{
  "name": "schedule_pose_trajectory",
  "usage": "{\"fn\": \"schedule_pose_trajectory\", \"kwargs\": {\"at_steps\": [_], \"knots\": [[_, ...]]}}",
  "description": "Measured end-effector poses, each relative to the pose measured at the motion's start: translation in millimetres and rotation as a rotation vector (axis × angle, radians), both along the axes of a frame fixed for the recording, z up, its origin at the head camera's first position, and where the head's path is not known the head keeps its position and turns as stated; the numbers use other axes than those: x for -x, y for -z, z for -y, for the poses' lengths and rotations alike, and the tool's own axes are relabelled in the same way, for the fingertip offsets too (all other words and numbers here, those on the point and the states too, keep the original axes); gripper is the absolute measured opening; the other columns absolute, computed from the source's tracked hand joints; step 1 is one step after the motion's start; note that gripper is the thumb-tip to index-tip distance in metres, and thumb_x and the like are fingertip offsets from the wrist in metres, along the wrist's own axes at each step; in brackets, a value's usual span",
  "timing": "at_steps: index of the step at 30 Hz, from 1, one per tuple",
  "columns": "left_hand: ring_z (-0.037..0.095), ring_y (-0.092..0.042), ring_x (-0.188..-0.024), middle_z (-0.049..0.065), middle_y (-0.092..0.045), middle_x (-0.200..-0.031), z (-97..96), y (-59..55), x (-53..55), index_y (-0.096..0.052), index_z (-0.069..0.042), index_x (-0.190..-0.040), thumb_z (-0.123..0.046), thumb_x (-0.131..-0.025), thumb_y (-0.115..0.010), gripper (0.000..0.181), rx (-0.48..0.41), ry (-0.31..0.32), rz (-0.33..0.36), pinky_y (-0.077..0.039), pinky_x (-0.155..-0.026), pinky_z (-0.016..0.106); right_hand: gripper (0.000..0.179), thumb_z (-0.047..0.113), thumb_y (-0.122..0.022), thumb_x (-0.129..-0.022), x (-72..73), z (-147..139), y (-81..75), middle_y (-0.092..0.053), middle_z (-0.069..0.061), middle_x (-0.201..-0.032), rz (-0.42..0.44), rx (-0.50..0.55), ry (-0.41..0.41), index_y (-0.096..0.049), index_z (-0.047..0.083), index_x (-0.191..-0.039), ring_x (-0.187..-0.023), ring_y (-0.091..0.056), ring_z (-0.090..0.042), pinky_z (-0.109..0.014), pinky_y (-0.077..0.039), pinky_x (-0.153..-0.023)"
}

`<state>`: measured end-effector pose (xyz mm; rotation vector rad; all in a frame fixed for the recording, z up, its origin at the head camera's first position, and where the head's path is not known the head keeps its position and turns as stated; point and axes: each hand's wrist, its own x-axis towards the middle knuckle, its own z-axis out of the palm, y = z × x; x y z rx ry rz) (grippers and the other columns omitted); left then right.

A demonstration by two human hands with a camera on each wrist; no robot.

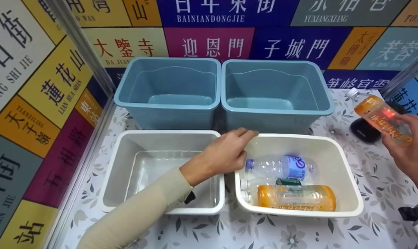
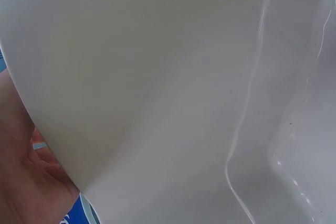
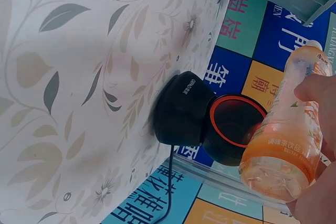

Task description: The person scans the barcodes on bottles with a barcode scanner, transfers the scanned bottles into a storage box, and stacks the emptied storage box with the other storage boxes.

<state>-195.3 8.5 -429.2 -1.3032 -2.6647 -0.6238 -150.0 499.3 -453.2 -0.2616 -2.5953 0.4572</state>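
Observation:
My right hand holds an orange-labelled drink bottle with a white cap, tilted over a black tabletop scanner. Red light shows on the bottle's side. In the right wrist view, the bottle's clear base overlaps the scanner's round red-ringed head. My left hand grips the back left corner of the right white bin, fingers curled over its rim. That bin contains a clear bottle with a purple cap and, in front, an orange-labelled bottle; a green label shows between them.
The left white bin, beneath my left forearm, has a bare floor. Two blue bins stand side by side behind the white ones. A leaf-patterned cloth covers the table, and printed panels wall it in. A cable runs from the scanner.

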Motion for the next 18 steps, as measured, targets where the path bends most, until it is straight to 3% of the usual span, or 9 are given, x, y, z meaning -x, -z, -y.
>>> {"fn": "schedule_pose_trajectory", "kwargs": {"at_steps": [10, 18], "knots": [[0.022, -0.064, -0.117, 0.009, -0.062, -0.133, -0.3, 0.2, -1.0, -0.051, -0.01, -0.143, -0.007, -0.085, -0.053, 0.058, 0.011, -0.003, -0.002, -0.056, -0.096, 0.036, 0.059, 0.013, -0.063, -0.095, -0.3, 8, -7.8, -0.039, -0.019, -0.156, 0.017, 0.023, 0.007, -0.041, 0.011, -0.151, -0.145, -0.033, -0.039, -0.058, -0.026, -0.121], [0.022, -0.064, -0.117, 0.01, -0.062, -0.133, -0.5, -1.0, -0.6, -0.052, -0.009, -0.142, -0.006, -0.086, -0.053, 0.057, 0.005, 0.0, 0.018, -0.055, -0.098, 0.035, 0.06, 0.015, -0.058, -0.097, 9.5, 15, -23.2, -0.04, -0.023, -0.152, 0.017, 0.038, -0.051, -0.038, 0.014, -0.153, -0.139, -0.036, -0.043, -0.066, -0.034, -0.112]]}}
